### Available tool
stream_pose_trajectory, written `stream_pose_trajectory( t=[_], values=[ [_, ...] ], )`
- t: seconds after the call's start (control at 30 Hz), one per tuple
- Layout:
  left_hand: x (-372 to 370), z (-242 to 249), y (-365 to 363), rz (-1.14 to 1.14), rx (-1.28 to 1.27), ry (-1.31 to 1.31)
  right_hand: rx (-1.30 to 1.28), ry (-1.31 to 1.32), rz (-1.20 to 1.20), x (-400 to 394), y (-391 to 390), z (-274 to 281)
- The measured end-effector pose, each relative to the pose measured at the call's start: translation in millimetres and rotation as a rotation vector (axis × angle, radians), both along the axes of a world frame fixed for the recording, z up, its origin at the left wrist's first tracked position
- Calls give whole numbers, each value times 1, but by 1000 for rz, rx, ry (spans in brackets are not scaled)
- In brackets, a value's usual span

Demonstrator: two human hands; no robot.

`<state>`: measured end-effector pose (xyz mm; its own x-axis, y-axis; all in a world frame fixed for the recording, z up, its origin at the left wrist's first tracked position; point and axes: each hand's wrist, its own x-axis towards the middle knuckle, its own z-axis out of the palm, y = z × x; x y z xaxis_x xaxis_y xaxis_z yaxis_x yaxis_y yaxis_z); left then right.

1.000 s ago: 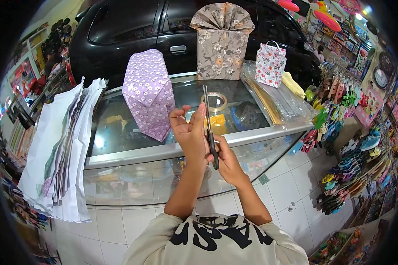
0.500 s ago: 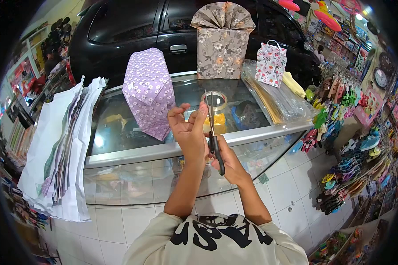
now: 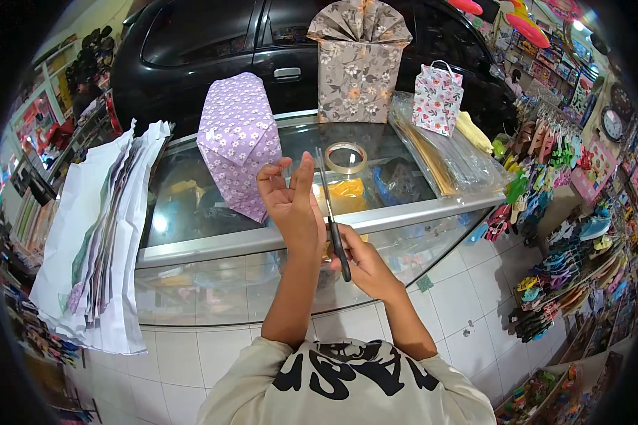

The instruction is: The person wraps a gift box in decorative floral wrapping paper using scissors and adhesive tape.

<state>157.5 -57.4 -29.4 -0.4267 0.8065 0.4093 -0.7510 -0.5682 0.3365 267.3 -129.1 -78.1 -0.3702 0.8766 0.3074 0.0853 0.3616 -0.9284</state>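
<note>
My right hand point(image 3: 367, 263) grips a pair of scissors point(image 3: 337, 244) by the black handles, blades pointing up and nearly together. Just left of the blades, my left hand point(image 3: 294, 205) is raised with its palm toward me. One of its digits points up and the other fingers are loosely bent and apart. A small shiny, see-through bit seems to lie by its fingertips, too faint to name. Beyond the scissors, a roll of clear tape point(image 3: 346, 170) lies flat on the glass counter point(image 3: 298, 145). Left of my left hand stands a box wrapped in purple flowered paper point(image 3: 237, 134).
A brown flowered gift package with a pleated fan top point(image 3: 358, 85) stands at the back. Beside it, a small flowered paper bag point(image 3: 438, 99) rests on plastic-wrapped sheets point(image 3: 450, 163). Paper sheets point(image 3: 96, 241) hang over the left end. A black car point(image 3: 213, 42) stands behind; goods hang at right.
My left hand has shifted slightly left and up. The scissors have swung left, tips tilting away from the tape roll, and still sit in my right hand.
</note>
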Motion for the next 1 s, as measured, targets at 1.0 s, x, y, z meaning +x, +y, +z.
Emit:
stream_pose_trajectory(
  t=[1.0],
  values=[
    [8, -8, 10, -45, -18, -68, -74, 112, -97, 6, -3, 3]
  ],
)
